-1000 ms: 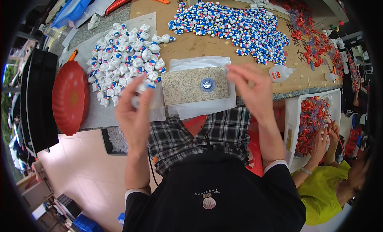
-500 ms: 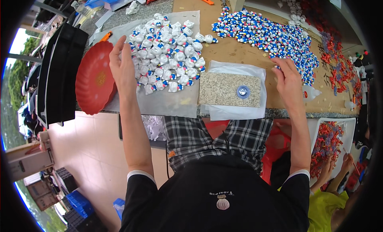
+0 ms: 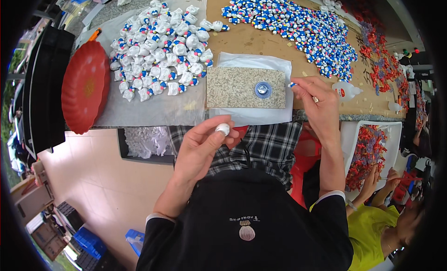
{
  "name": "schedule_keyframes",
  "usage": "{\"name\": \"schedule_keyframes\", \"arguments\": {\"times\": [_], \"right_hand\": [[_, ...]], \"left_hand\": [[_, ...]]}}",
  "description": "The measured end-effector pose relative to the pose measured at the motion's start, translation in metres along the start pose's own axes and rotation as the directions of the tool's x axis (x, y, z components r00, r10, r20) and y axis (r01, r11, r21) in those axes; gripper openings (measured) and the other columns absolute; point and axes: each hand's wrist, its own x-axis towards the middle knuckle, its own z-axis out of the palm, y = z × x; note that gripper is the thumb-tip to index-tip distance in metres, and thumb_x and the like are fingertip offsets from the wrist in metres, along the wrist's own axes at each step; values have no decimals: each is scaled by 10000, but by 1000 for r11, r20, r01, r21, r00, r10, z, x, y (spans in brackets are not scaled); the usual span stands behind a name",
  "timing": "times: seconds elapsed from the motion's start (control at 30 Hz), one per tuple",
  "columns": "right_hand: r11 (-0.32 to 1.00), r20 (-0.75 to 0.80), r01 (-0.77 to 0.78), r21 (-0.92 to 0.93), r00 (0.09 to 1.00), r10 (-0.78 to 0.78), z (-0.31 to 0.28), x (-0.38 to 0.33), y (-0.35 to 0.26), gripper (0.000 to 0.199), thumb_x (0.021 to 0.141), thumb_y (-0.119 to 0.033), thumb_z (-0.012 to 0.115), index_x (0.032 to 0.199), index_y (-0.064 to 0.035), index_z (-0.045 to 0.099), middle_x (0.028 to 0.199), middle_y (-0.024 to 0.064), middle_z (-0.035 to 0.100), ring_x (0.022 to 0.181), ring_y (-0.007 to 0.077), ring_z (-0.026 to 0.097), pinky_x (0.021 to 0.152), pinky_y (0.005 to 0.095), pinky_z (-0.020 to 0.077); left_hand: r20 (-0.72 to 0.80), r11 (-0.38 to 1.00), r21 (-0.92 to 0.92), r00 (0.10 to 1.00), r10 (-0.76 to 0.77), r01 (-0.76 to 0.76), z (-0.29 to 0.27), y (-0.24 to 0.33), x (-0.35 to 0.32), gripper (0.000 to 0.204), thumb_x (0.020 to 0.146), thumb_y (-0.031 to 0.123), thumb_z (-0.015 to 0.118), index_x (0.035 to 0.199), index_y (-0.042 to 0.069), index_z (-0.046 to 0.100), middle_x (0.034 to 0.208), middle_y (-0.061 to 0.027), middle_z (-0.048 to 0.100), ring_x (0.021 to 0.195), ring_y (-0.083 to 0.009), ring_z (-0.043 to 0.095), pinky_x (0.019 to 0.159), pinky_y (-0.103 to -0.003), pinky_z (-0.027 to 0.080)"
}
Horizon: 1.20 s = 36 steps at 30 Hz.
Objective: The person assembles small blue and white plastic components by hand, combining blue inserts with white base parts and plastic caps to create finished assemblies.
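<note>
The left hand [image 3: 202, 147] is raised in front of the granite slab [image 3: 246, 87], on the near side of it, off the worktop [image 3: 260, 38]; its fingers [image 3: 219, 136] pinch a small white figurine [image 3: 223, 129]. The right hand [image 3: 316, 101] sits just right of the slab, fingers pressed together on a tiny blue and white piece [image 3: 292, 84] at the slab's right edge. A small blue cap [image 3: 262, 89] rests on the slab. Left of the slab lies a heap of white figurines [image 3: 160, 52], beyond it a red plate [image 3: 86, 87]; behind the slab spreads a pile of blue pieces [image 3: 298, 24]
</note>
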Motion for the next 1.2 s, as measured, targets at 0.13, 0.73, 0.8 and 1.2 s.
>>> {"name": "schedule_keyframes", "arguments": {"times": [0.13,0.73,0.8,1.2], "right_hand": [[990,92,131,54,986,-136,16,2,-20,141,756,-40,634,893,-9,652,775,77,600,639,208,577,569,299,445],[955,25,-88,282,996,85,40,-3,-18,119,782,-30,634,891,-9,677,780,64,617,686,128,574,587,244,425],[885,1,-140,444,988,155,35,-10,-15,123,812,-30,624,920,-3,677,824,52,620,717,83,560,600,200,418],[773,139,-179,609,983,118,37,-37,-34,144,799,-43,647,937,-43,689,784,17,606,620,29,468,502,183,328]], "left_hand": [[21,996,-47,997,-70,71,9,-12,2,312,866,92,576,1167,16,542,1051,-90,605,872,-136,574,729,-246,449],[-25,997,-66,999,-32,30,12,-11,11,308,848,44,578,1151,13,531,1080,-133,594,901,-204,616,785,-286,508],[-10,997,-66,999,-30,30,18,-12,13,310,845,44,583,1150,18,536,1078,-130,596,899,-205,615,786,-291,507],[-21,996,-86,999,30,-32,29,-25,22,304,797,20,641,1095,36,583,915,-51,636,790,-95,607,639,-182,491]]}}
